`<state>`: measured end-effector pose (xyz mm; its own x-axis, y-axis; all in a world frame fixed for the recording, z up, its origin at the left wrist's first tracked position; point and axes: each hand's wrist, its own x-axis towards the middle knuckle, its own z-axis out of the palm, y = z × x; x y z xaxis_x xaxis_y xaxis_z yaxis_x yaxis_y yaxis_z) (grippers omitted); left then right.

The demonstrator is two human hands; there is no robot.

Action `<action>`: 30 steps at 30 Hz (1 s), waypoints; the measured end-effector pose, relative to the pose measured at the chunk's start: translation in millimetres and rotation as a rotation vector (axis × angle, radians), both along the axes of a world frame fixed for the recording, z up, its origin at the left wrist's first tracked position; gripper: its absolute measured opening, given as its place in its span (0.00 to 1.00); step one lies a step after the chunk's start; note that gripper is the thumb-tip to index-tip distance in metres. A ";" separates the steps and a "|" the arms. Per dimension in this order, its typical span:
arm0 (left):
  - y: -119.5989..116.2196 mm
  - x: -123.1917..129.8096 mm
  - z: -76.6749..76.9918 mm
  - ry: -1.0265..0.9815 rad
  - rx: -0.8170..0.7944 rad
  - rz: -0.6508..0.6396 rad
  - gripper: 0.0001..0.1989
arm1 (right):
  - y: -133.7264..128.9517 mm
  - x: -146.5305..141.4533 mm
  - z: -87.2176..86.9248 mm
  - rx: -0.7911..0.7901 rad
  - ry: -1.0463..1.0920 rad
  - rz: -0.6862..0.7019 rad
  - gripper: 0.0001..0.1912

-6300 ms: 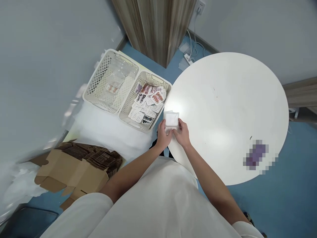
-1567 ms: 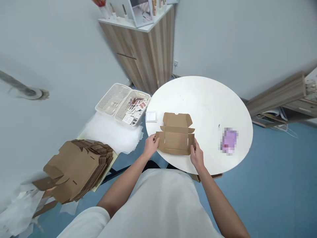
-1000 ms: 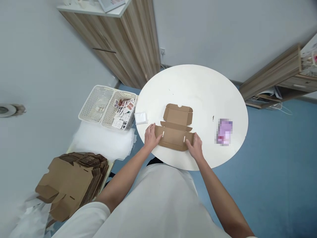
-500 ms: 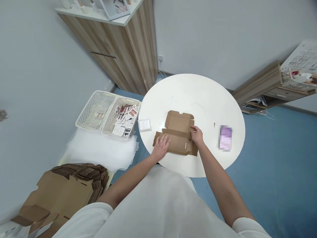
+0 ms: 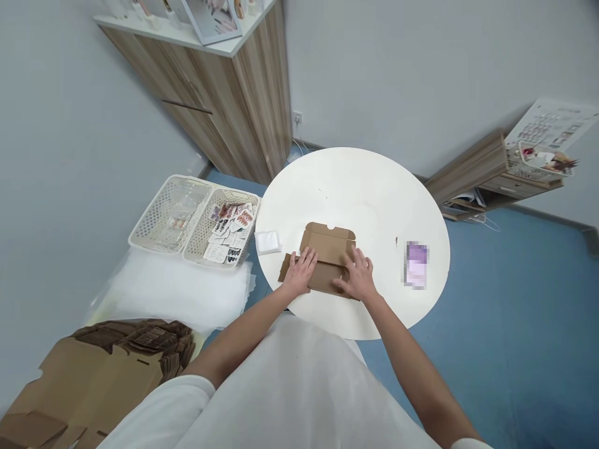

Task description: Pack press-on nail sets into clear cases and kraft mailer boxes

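Observation:
A flat brown cardboard box (image 5: 330, 247), partly folded, lies on the round white table (image 5: 374, 187). Its far panel has rounded corner flaps and a small notch in the edge. My left hand (image 5: 299, 272) rests on the left part of the near panel and the crease, fingers extended. On the right, my right hand (image 5: 359, 275) spreads its fingers and thumb over the near panel's right end, covering much of it. Left of the box lies a small white packet (image 5: 268, 242).
A pixelated purple object (image 5: 416, 265) lies on the table's right. Two white baskets (image 5: 171, 215) stand at left, one holding printed cards (image 5: 229, 231). White sheets (image 5: 178, 287) and stacked cardboard blanks (image 5: 103, 380) are nearer. Wooden cabinets (image 5: 234, 112) line the wall.
My right hand has let go of the box's right edge and spread over the near panel. The near flaps look folded inward more. My left hand stays on the left part. The view has shifted slightly.

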<state>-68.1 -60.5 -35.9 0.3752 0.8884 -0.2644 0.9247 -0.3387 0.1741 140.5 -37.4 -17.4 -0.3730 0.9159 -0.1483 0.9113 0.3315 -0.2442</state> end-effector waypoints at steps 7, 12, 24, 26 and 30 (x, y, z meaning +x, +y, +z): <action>-13.3 -7.8 8.0 -0.091 0.025 0.155 0.60 | -14.7 -17.5 -16.2 -0.100 -0.160 0.215 0.57; -45.9 -37.4 -3.3 -0.330 -0.054 0.756 0.57 | -15.7 -17.7 -20.3 -0.109 -0.138 0.191 0.56; -34.7 -38.3 -19.6 -0.654 -0.094 0.981 0.27 | -19.5 -20.3 -23.7 -0.189 -0.012 0.118 0.53; -31.2 -40.9 -16.9 -0.601 -0.120 0.970 0.24 | -20.0 -20.8 -25.4 -0.188 0.004 0.115 0.53; -30.2 -44.0 -10.5 -0.614 -0.114 0.947 0.17 | -20.8 -21.7 -26.6 -0.202 0.018 0.103 0.53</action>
